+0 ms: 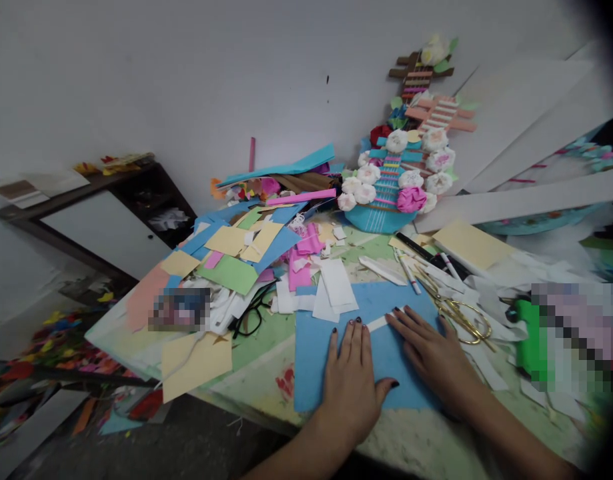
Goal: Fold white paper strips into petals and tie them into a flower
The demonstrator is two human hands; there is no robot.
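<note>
A blue sheet of paper [311,373] lies near the table's front edge. My left hand [353,380] rests flat on it, fingers stretched forward and thumb out to the side. To its right, my right hand [429,347] lies flat too, with fingertips on one end of a narrow white paper strip [380,323]. The strip's other end reaches the left fingertips. Beyond the left hand, several white paper pieces [336,287] overlap the blue sheet's far edge. Gold-handled scissors [463,320] lie just right of my right hand.
Coloured paper [231,270] is heaped at the left, with black-framed glasses [251,320] beside it. A paper guitar with flowers [386,193] leans at the back wall. Markers [409,272] and a green object [531,340] are at the right. A low cabinet [101,230] stands left of the table.
</note>
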